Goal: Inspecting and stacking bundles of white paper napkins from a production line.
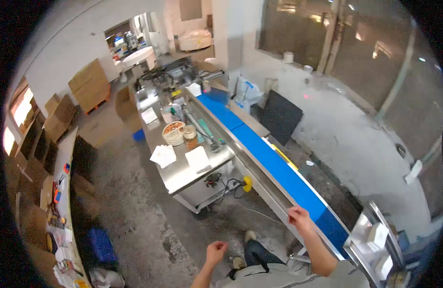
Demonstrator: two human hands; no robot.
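My left hand (216, 251) hangs over the floor in front of my body, its fingers curled in, and nothing shows in it. Further right, my right hand (299, 217) is raised at the near side rail of a long conveyor with a blue belt (274, 165). Its fingers are bent closed too, and I see no object in them; whether it touches the rail I cannot tell. At the belt's near end, beside my right forearm, a metal tray (358, 239) holds white box-like pieces (378, 236).
Left of the belt, a steel table (183, 178) carries white paper sheets (163, 156), a round tub (174, 133) and a jar (190, 135). Cartons (88, 81) stand at the far left. A cluttered bench (67, 206) and a blue crate (102, 246) line the left side.
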